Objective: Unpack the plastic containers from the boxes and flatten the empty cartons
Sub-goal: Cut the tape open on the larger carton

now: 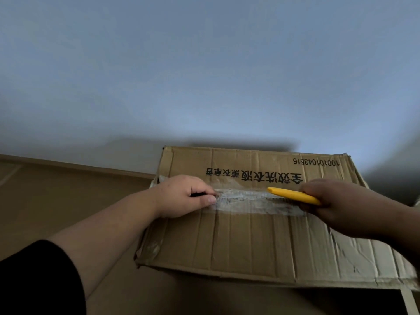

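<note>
We find the carton [261,223] in the lower right of the frame, closed, with its top seam covered by a strip of clear tape [256,201]. The carton rests on a brown surface [68,201]; we cannot tell whether this is the floor or a bench. No plastic containers are visible; we judge that they are inside the sealed carton.

Our left hand [181,196] lies at the left end of the tape, with thumb and curled fingers pinching at the tape edge. A short dark object shows under the fingers; we cannot identify it. Our right hand [336,205] grips a yellow cutter [293,195] at centre right, fingers curled round its body, tip pointing left along the seam.

Risks from this position:
- The cutter tip points toward the left hand. A slip along the tape could reach those fingers.
- A deep cut could score the containers beneath the flaps.
- The tape looks wrinkled and layered; it may tear in pieces rather than lift off whole.

Limits of the view:
- The carton's right edge and near right corner are cut off by the frame.
- Any blade on the cutter is not discernible.
- Low light obscures the right hand.
</note>
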